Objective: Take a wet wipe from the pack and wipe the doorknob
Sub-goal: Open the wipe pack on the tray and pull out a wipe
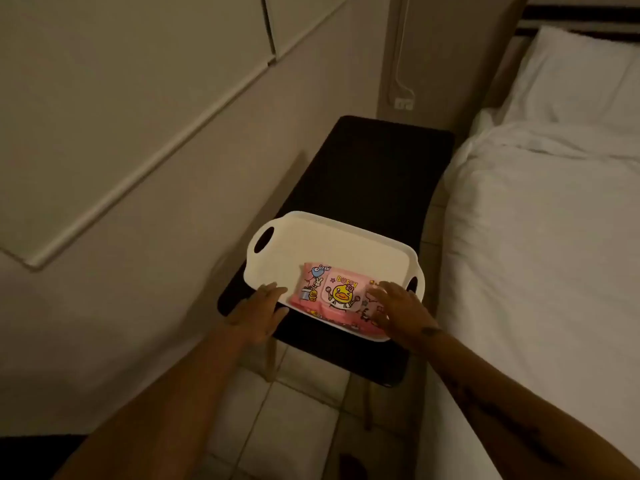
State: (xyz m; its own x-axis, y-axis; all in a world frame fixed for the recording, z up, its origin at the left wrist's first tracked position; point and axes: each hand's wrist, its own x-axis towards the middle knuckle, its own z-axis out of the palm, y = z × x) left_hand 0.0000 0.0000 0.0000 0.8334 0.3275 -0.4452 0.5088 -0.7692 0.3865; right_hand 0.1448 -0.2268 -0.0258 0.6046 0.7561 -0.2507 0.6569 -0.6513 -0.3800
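You are looking down at a dim corner, with a pale wall [104, 168] filling the left side. Your left hand [258, 315] is lying flat at the near left rim of the tray [311, 233], fingers stretched out and spread, gripping nothing; its fingertips are touching the rim just beside the pack. The tray is white, with a cut-out handle at each end, and it is sitting on a dark table [374, 168] that is running away from you between the wall and the bed.

The pack [337, 296] is lying flat in the near part of the tray, its near edge reaching the tray's near rim. It is pink and soft-sided, printed with cartoon figures: a blue balloon and a small rabbit at the left end, and a pale flap in the middle showing a yellow duck under the word "BUBBY". The flap is looking closed, though the blur is making that hard to be sure of.

Your right hand [398, 310] is resting open on the right end of the pack, fingers spread and covering the print there, not closed around anything. A dark mark is showing at that wrist.

Farther right, the bed [540, 237] is carrying white sheets and a white pillow [571, 81]. Pale floor tiles [294, 410] are showing below the table, between your forearms.
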